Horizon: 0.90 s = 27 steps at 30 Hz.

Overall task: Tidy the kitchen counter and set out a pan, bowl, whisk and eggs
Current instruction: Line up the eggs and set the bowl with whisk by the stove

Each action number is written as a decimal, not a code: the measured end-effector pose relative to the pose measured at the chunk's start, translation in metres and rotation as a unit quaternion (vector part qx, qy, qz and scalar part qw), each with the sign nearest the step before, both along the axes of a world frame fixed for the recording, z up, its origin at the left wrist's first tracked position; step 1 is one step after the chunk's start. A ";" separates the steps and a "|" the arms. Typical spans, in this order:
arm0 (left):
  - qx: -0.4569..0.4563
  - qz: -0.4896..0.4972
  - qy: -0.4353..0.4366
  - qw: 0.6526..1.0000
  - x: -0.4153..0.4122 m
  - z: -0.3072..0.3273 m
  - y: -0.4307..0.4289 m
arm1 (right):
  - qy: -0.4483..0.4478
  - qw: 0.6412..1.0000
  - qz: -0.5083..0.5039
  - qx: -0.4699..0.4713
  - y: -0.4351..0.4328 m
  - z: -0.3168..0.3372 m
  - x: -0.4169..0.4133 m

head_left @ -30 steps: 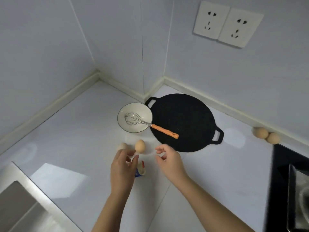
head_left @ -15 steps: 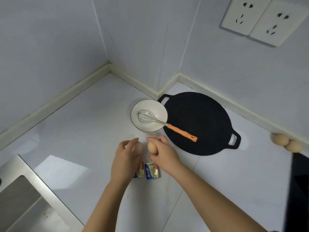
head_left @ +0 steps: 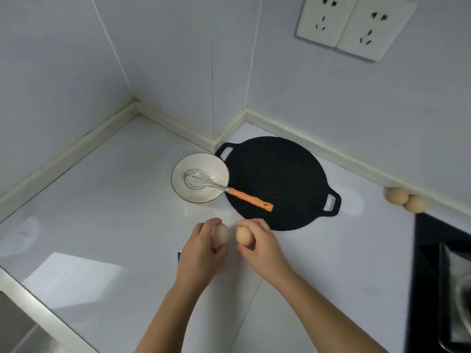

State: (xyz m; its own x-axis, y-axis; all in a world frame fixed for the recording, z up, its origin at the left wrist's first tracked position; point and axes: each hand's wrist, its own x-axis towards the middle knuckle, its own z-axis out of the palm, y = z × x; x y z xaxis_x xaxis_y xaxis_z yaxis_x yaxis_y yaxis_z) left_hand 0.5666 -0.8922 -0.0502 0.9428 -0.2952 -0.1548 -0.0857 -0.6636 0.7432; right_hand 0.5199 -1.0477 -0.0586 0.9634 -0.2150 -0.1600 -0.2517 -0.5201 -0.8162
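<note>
Each hand holds one egg above the near middle of the worktop (head_left: 102,200). The left hand (head_left: 201,253) grasps a pale egg (head_left: 220,235), fingers curled over its top and thumb under it. The right hand (head_left: 262,248) pinches a brown egg (head_left: 244,235) between fingertips and thumb. The two eggs sit just beside each other with a narrow gap between them, each with its long axis running roughly near to far. Whether either one touches the worktop cannot be told. The bowl (head_left: 204,164) lies far of the hands and slightly left, with the left hand the nearer one. The pan (head_left: 280,174) lies far and right, its near rim just beyond the right hand's fingers. The whisk (head_left: 251,200) rests with its wire head in the bowl and its orange handle pointing right and near over the pan. Two more eggs (head_left: 397,196) lie touching each other at the far right wall, well apart from the hands. Both forearms reach in from the near edge, converging, palms turned inward. A blue packet (head_left: 179,256) shows only as a sliver behind the left hand. Judgement: pan, bowl and whisk are placed, and the held eggs need setting down gently near the bowl, as they may roll.
</note>
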 end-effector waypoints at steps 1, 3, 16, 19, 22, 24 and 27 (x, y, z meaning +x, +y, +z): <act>-0.004 -0.009 -0.001 1.000 -0.004 0.000 -0.010 | -0.001 1.000 -0.013 0.008 -0.008 0.001 -0.008; -0.004 -0.031 -0.003 0.999 -0.013 0.002 -0.038 | -0.003 0.999 -0.046 0.020 -0.033 0.003 -0.027; -0.025 -0.162 0.016 0.986 -0.065 -0.001 -0.160 | -0.008 0.980 -0.198 -0.004 -0.158 -0.002 -0.116; -0.027 -0.198 0.004 0.980 -0.068 0.000 -0.182 | -0.012 0.979 -0.203 -0.015 -0.176 0.001 -0.122; -0.025 -0.217 -0.008 0.976 -0.068 0.003 -0.204 | -0.010 0.980 -0.197 -0.037 -0.196 0.003 -0.122; -0.024 -0.230 -0.030 0.972 -0.066 0.005 -0.226 | -0.005 0.981 -0.182 -0.067 -0.213 0.004 -0.119; 0.001 -0.251 -0.070 0.965 -0.057 0.010 -0.258 | 0.019 0.978 -0.163 -0.127 -0.236 0.006 -0.108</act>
